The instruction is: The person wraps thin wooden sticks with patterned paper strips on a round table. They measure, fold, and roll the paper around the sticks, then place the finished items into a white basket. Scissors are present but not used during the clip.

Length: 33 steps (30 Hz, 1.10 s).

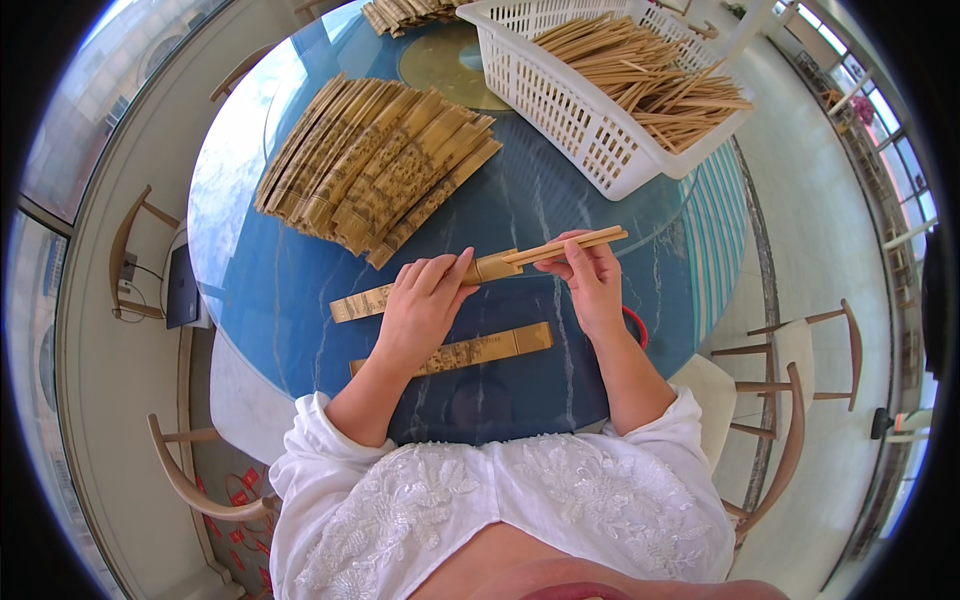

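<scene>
My left hand point(429, 304) grips a gold-brown printed paper chopstick sleeve point(360, 303) around its middle, with the sleeve's mouth spread towards the right. In my right hand point(589, 281) is a pair of wooden chopsticks point(577, 244), held between thumb and fingers; their left tips reach into the sleeve's mouth. Nearer my body, a second printed sleeve point(487, 348) lies flat on the table, partly hidden by my left forearm. Beyond my left hand lies an overlapping stack of printed sleeves point(375, 157).
A white plastic basket point(570, 142) full of loose wooden chopsticks point(637, 67) stands at the back right of the round blue table point(480, 405). More sleeves point(409, 11) lie at the far edge. Wooden chairs surround the table. A red ring-shaped thing point(637, 326) shows by my right wrist.
</scene>
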{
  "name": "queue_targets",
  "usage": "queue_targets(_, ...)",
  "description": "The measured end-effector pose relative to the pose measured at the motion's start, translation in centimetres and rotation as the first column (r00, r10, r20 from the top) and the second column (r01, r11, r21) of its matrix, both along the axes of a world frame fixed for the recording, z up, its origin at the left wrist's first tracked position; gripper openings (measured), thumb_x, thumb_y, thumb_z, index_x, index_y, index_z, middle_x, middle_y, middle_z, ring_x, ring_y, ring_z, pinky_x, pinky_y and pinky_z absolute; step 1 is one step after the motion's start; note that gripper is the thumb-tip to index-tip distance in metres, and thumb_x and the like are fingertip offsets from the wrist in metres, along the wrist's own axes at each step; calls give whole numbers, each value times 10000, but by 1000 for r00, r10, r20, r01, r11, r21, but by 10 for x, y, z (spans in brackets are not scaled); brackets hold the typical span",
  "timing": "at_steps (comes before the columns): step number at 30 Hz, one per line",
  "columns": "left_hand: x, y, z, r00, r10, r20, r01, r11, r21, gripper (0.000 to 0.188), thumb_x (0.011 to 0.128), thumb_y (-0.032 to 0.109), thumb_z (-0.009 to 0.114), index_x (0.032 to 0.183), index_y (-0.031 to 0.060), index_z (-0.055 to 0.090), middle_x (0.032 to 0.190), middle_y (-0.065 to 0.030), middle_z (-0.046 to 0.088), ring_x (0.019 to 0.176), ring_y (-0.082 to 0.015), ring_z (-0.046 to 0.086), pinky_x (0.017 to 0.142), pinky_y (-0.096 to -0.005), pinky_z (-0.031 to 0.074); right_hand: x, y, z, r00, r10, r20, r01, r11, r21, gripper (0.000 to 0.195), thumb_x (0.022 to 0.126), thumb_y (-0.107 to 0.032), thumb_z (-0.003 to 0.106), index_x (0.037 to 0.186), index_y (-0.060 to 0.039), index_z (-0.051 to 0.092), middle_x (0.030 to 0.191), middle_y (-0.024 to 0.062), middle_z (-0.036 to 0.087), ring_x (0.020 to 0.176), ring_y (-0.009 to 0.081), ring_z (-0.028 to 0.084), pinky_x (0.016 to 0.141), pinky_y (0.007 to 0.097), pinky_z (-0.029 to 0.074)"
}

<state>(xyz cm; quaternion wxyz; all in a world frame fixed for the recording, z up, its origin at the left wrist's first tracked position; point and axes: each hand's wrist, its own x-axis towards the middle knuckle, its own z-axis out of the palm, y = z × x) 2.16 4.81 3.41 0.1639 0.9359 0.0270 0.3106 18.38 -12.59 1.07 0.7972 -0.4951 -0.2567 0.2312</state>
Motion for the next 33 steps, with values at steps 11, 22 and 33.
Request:
queue_targets(11,-1,5,1,1000,20,18,-21,1000,5,459,851,129,704,1281,9,595,1063,-83,589,924,-261,574,846,-371,465,14,-6,11,952,-301,56,289,944,162,270,1016,-87,517,1269,6,522,1003,104,655,857,176,681,824,376,604)
queue_targets(22,-2,5,-3,999,44,-7,-44,999,14,445,858,114,696,1276,2,596,1052,-81,573,920,-254,568,834,-369,461,-7,2,-3,886,-156,436,191,981,-38,357,959,20,580,1316,11,585,1086,125,678,928,144,675,842,269,557)
queue_targets(33,1,5,-5,1000,7,10,-7,1000,12,450,848,127,701,1275,22,607,1040,-73,576,893,-244,565,813,-366,464,-14,6,-3,861,-56,505,121,988,-97,304,936,54,600,1237,31,629,1047,118,700,901,157,691,844,261,561)
